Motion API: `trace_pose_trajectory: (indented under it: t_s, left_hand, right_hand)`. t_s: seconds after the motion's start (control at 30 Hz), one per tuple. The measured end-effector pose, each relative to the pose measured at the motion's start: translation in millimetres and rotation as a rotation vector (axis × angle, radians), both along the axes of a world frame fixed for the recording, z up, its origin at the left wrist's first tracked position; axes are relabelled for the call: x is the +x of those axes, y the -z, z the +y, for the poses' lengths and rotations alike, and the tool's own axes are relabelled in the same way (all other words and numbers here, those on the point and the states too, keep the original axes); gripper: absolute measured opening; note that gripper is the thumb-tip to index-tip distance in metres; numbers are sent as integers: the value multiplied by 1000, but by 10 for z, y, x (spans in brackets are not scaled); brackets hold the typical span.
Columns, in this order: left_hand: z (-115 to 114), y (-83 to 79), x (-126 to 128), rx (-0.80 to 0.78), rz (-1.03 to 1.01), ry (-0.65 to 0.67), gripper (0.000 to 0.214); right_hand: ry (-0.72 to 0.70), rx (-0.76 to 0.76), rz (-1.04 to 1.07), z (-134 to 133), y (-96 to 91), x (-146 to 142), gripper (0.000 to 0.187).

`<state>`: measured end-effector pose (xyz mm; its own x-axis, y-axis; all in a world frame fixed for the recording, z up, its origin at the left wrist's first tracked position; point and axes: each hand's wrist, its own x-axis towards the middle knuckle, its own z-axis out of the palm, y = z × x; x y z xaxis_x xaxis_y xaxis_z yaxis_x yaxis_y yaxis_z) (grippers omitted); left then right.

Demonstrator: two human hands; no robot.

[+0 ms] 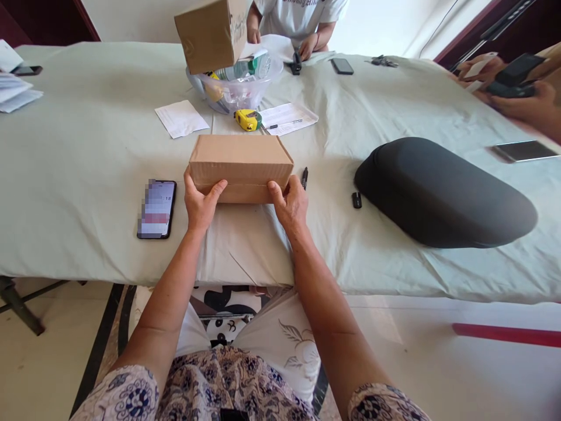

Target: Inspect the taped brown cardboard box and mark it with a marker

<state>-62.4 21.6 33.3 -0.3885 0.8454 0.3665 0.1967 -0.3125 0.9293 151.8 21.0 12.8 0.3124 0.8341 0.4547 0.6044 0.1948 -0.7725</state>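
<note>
A closed brown cardboard box (241, 159) lies flat on the pale green tablecloth (87, 146), straight in front of me. My left hand (200, 202) grips its near left corner, thumb laid across the front face. My right hand (290, 202) grips the near right corner in the same way. Both hands have their fingers wrapped round the box's sides.
A phone (156, 209) lies left of the box; a black pen (304, 178) and a small black cap (356, 200) lie to its right. A large black case (442, 193) fills the right side. Behind are a tape measure (248, 119), papers, a clear bowl (234, 88), another box (211, 34) and other people's hands.
</note>
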Motion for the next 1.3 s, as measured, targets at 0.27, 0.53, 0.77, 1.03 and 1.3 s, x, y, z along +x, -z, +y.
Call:
trace_pose_trajectory:
  t_s: [0.27, 0.53, 0.77, 1.03, 1.3]
  left_hand:
    - [48, 19, -82, 1, -90, -39, 75]
    - [31, 42, -57, -8, -97, -95, 57]
    - [87, 85, -117, 71, -119, 85, 67]
    - [114, 116, -76, 25, -142, 128, 64]
    - [65, 51, -79, 85, -145, 38, 58]
  right_hand:
    - [-137, -178, -77, 23, 42, 41, 66]
    - [-102, -118, -47, -32, -19, 20, 67]
    - [-221, 33, 142, -2, -28, 32, 58]
    - [-199, -126, 193, 41, 27, 67, 60]
    - [-78, -84, 159, 2, -16, 56, 65]
